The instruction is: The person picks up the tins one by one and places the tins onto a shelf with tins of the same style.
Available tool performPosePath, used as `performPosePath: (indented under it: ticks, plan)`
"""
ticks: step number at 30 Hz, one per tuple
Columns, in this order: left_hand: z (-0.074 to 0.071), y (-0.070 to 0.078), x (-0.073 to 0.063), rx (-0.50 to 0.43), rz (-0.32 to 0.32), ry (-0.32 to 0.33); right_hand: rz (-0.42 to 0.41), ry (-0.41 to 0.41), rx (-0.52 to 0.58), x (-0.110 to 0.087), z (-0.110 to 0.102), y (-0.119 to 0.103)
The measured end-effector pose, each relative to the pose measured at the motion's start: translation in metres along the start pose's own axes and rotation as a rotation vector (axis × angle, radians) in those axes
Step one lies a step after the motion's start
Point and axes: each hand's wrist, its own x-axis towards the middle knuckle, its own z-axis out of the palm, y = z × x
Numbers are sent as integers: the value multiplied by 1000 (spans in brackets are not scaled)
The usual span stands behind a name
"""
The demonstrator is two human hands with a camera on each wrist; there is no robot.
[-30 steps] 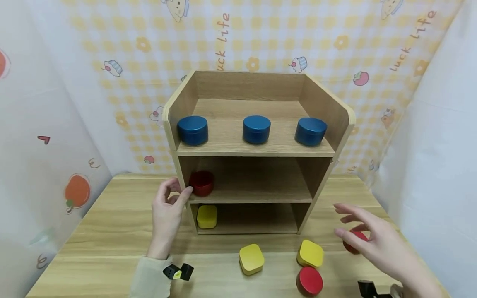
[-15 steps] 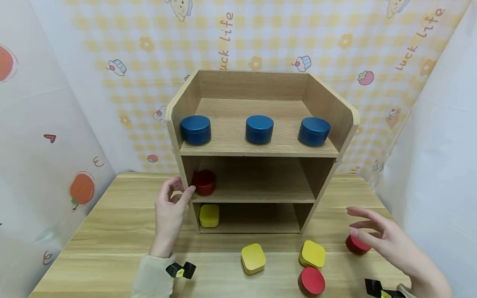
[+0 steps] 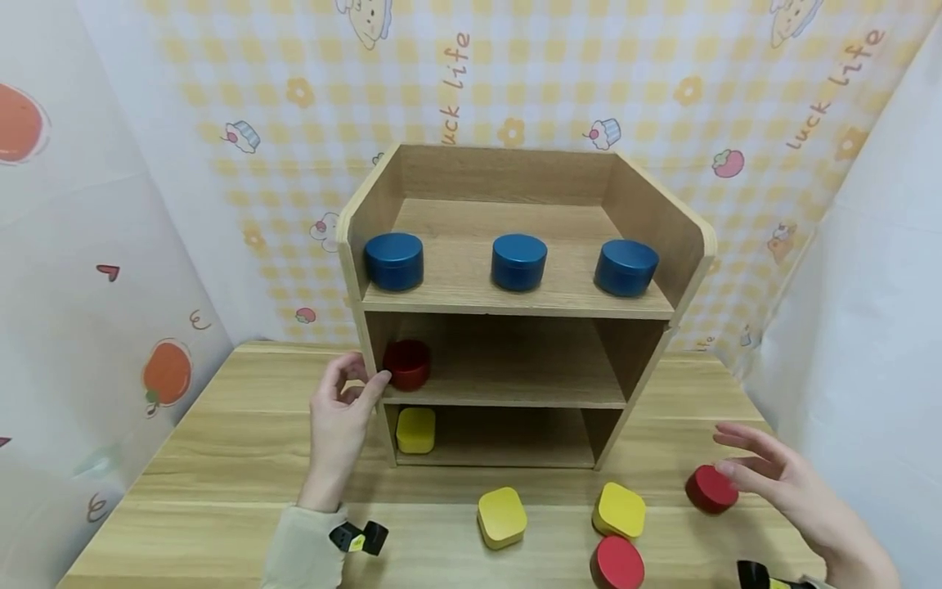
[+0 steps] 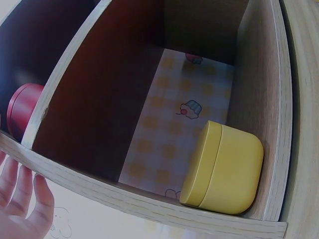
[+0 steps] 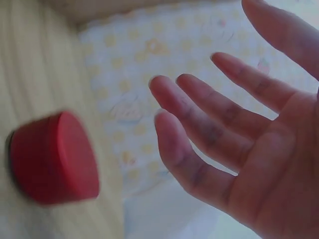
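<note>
My left hand [image 3: 340, 417] holds the left side panel of a three-tier wooden shelf [image 3: 495, 402], thumb at the front edge and fingers along the outside. Close to that thumb, a red round tin [image 3: 407, 365] stands on the middle tier. Below it, a yellow rounded-square tin [image 4: 227, 167] sits in the bottom tier's left corner. My right hand [image 3: 787, 483] hovers with spread, loosely bent fingers just right of another red round tin [image 3: 710, 489] on the table. In the right wrist view nothing lies between the fingers, and the red tin [image 5: 55, 159] is apart from them.
Three blue round tins [image 3: 518, 262] stand in a row on the top tier. On the wooden table [image 3: 243, 458] before the shelf are two yellow tins [image 3: 502, 518] and one more red tin [image 3: 618, 563], which adjoins the right yellow one. Patterned cloth [image 3: 559, 90] hangs behind.
My right hand has moved rightward and slightly down, uncovering the red tin it overlapped before. The left hand stays on the shelf panel. The head view has shifted slightly.
</note>
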Motion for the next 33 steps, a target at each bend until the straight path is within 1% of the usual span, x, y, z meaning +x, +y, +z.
performPosePath:
  ticks: [3, 5, 7, 10, 13, 17, 24, 26, 28, 31, 33]
  plan:
    - [-1, 0, 0, -2, -3, 0, -2, 17, 60, -2, -2, 19]
    - [-1, 0, -1, -1, -6, 3, 10, 14, 87, -5, -3, 30]
    - [-2, 0, -1, -3, -9, 8, 41, 8, 88, -7, -4, 38]
    - [-3, -1, -2, -6, -11, 7, 60, -2, 72, -9, -6, 47]
    - [-3, -2, -2, -18, -10, 10, 59, -6, 42, -9, -10, 51]
    - [-3, -4, -3, -22, -1, 14, 40, -21, -3, -7, -13, 50]
    - [3, -7, -5, -43, 14, -1, 30, -56, -113, -14, -15, 47]
    - [3, -7, -6, -41, 10, 3, 30, -87, -119, -14, -17, 49]
    - [3, -7, -8, -38, 5, 6, 27, -151, -93, -12, -19, 53]
    - [3, -7, -11, -36, -7, 9, 17, -261, -3, -10, -22, 60]
    - [3, -6, -11, -41, -3, 11, 0, -319, 83, -9, -23, 65]
